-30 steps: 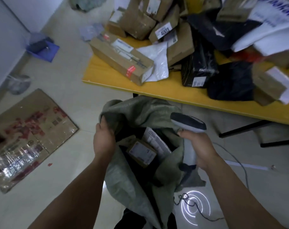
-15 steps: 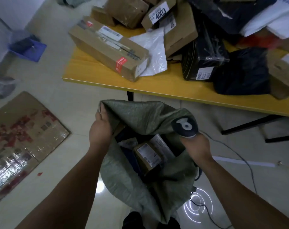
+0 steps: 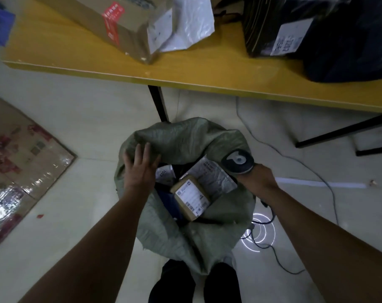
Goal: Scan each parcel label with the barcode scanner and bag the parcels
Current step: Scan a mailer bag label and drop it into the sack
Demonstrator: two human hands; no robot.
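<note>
On floor, green sack (image 3: 185, 138): mouth open, just below counter (image 3: 207, 68) edge.
Inside sack: brown box (image 3: 191, 199) on top, label up; silver mailer (image 3: 211, 178) and white-labelled packet (image 3: 163, 174) just beside it (darker items beneath, unclear).
Left hand (image 3: 139, 169): fingers (image 3: 146, 153) straight, laid flat on sack's rim, gripping nothing.
Right hand (image 3: 257, 178): fingers curled round barcode scanner (image 3: 237, 161), at sack's right rim.
On counter: cardboard box (image 3: 111, 18), white mailer (image 3: 192, 18), black parcels (image 3: 349, 40).

A white slip (image 3: 163, 173) inside the sack (image 3: 185, 136) reads roughly "100L", turned sideways. The barcode label (image 3: 192, 196) on the small brown box (image 3: 183, 182) beside it is too fine to read. On the tabletop (image 3: 207, 68), the black parcel (image 3: 257, 29) has a white label (image 3: 289, 40) with large blurred digits, perhaps "2202" — the white characters on the red tape (image 3: 112, 22) of the cardboard box (image 3: 94, 16) are illegible.
</note>
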